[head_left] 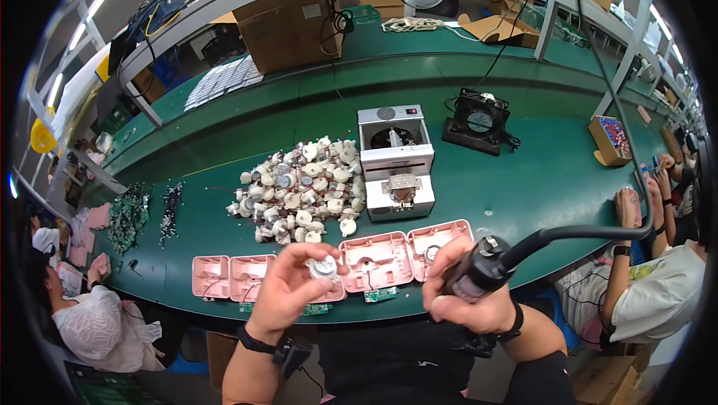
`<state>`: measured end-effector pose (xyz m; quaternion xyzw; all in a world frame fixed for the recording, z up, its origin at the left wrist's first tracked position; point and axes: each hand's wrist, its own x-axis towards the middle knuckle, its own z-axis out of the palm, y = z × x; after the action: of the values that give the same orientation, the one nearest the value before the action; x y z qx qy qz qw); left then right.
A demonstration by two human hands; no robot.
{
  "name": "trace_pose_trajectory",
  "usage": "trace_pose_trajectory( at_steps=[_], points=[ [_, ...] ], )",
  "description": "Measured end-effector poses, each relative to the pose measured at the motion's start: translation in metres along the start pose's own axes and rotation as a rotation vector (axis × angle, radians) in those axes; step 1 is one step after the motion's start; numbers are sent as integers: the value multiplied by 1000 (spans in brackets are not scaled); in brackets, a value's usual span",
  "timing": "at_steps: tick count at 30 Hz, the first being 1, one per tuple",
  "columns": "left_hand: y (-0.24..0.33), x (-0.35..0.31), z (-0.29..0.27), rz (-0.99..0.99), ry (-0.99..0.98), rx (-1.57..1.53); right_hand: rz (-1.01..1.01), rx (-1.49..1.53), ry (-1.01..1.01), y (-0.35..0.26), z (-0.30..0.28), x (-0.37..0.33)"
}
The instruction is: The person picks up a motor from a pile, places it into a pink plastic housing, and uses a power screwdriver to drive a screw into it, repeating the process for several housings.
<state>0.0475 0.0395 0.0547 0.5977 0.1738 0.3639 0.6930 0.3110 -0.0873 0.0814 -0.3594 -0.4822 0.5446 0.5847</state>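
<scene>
The left hand (281,290) is pinching a white motor unit (324,267) by its edge, leaving its face exposed near open pink housings (379,258); well apart, the right hand (479,312) is gripping what is probably a corded electric screwdriver (480,269), partly hidden.

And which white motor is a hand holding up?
The white motor pinched in the left hand; those in the pile lie unheld on the green table.

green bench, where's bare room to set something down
The green bench is bare between white machine, black fan and small cardboard box, and, less widely, between the black parts and white pile. Crowded: that pile and the pink shells.
</scene>
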Motion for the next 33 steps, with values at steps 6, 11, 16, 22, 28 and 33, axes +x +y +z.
trace_pose_trajectory(
  at_steps=[6,11,16,22,28,33],
  points=[
    [-18,-6,16,-227,103,-128,-38,-82,-91,-3,2,0],
    [-14,0,8,-338,201,-195,-13,10,-42,-7,-2,-6],
    [-21,-6,5,-386,79,-84,-18,66,70,-6,-4,-9],
    [-37,-5,6,-161,-37,412,-48,52,95,-7,-5,-9],
    [-39,4,17,-40,14,809,-41,65,102,-5,-5,-10],
    [-54,8,22,11,43,958,-48,45,125,-4,-7,-13]
  ],
)
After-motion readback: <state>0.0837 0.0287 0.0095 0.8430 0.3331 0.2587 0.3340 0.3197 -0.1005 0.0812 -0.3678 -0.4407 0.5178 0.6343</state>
